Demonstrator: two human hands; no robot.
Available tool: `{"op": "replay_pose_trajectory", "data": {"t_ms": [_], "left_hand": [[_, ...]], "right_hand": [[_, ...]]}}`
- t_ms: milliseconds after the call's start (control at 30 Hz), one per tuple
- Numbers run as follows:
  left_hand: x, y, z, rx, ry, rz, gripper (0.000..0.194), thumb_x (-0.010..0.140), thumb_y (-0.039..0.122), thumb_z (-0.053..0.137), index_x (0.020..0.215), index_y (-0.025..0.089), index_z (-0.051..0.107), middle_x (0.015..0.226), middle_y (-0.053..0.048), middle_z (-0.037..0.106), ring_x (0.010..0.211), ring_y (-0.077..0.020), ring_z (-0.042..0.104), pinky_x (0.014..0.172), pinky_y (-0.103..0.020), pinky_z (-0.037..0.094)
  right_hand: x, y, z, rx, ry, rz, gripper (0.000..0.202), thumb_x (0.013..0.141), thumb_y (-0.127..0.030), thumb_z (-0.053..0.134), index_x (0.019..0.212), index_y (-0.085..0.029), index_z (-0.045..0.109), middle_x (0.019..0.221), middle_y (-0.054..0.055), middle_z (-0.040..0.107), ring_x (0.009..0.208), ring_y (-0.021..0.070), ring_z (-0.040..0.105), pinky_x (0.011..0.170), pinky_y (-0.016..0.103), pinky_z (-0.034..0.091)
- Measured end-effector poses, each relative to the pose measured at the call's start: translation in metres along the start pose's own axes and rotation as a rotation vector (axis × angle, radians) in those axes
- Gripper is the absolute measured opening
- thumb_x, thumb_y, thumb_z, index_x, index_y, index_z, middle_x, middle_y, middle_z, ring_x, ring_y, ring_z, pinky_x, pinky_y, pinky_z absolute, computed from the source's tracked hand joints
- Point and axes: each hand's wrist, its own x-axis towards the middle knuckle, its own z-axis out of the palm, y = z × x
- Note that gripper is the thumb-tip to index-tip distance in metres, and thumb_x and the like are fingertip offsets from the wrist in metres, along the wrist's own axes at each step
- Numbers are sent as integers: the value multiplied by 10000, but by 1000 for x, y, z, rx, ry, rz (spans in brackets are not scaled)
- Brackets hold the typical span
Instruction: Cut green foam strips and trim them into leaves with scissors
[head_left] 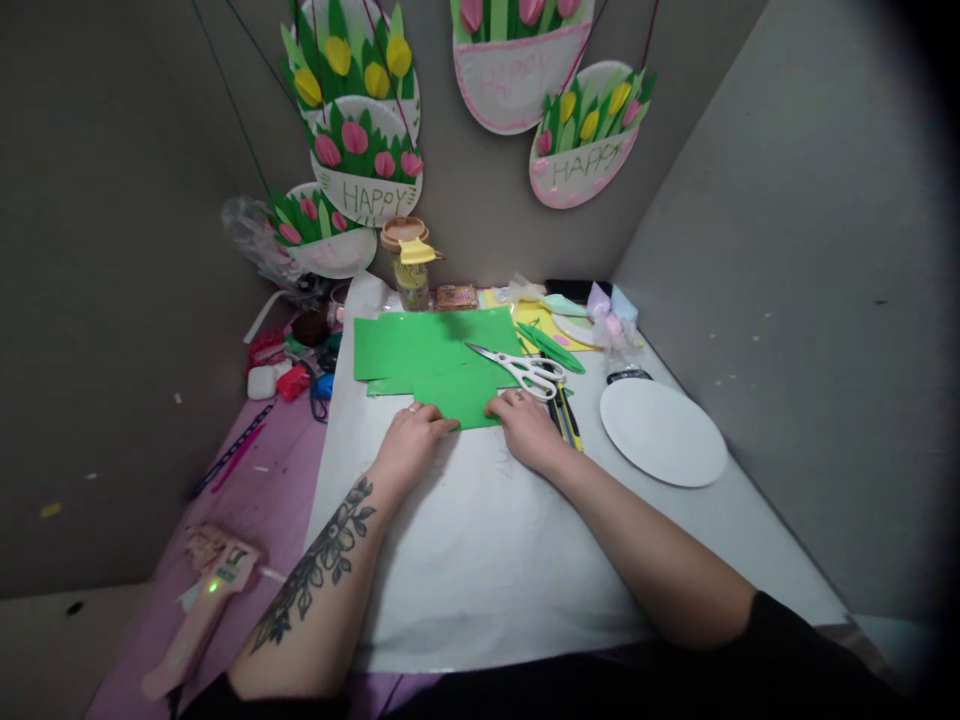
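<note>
A small piece of green paper (455,398) lies between my two hands at the near side of a larger green sheet (405,345). My left hand (412,445) grips its lower left corner, the thumb along the near edge. At the lower right corner, my right hand (527,428) has its fingers closed on the same piece. White-handled scissors (536,378) lie just beyond my right hand, their blades over the larger sheet. A black and yellow utility knife (566,415) is partly under the scissors. Cut green strips (551,346) are behind them.
A white paper plate (664,432) lies at right. The glue gun (202,605) with a green light rests at left, near pens (238,445). A lidded cup (411,265) stands at the back. Paper-plate flower crafts (367,165) hang on the back wall; side walls flank the table.
</note>
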Motion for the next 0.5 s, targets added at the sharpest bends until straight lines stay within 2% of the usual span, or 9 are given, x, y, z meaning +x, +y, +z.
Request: {"op": "replay_pose_trajectory", "data": {"t_ms": [167,333,500], "left_hand": [[0,3,0,-14,-20,52,360,911,207,450,1195,323,640,983,-50,622,964,-209,511,851,-334,362],[1,5,0,42,-19,33,301,915,270,476,1142,323,666,987,-54,612,964,-219,503,825,-336,349],[1,8,0,50,-37,18,292,925,291,466,1143,302,660,1012,-61,605,997,-214,494,844,-326,340]], "right_hand": [[1,1,3,87,-4,-157,387,826,-22,453,1065,-259,645,1091,55,565,1043,197,440,871,305,323],[-2,0,1,86,-11,-163,316,860,-67,457,992,-251,678,1064,55,572,1008,196,437,861,313,339],[-7,-7,0,65,-10,-165,321,880,-112,471,1080,-253,678,1159,71,584,1093,206,433,932,347,341]]}}
